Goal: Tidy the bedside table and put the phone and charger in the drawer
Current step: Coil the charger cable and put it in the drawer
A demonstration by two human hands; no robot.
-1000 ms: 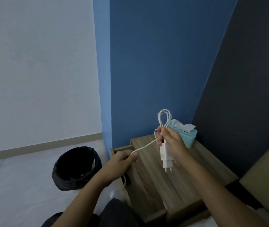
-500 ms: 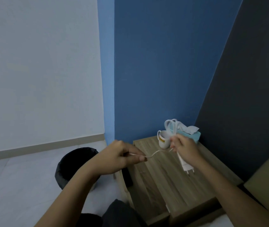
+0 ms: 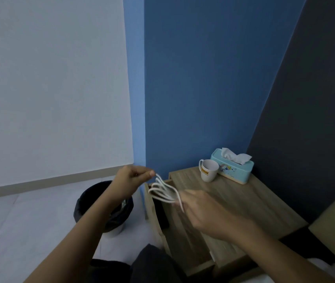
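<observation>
**Charger cable looped between two hands**

At lower centre of the frame, the left hand (image 3: 131,179) pinches one end of the white charger cable (image 3: 163,190) — its grip closed on the cord. The loops run right into the right hand (image 3: 201,213), clamped on them but blurred. Both hover over the open drawer (image 3: 162,217) of the worktop (image 3: 254,201), below the mug (image 3: 209,170) and tissue box (image 3: 233,167).

Matt wood-grain brown tabletop (image 3: 250,203), glossy white ceramic-looking mug (image 3: 209,170), smooth light-blue plastic tissue box (image 3: 234,170) with soft white paper tissue (image 3: 235,156), smooth white rubbery cable (image 3: 162,190), crinkly black plastic bin liner (image 3: 93,203).
</observation>
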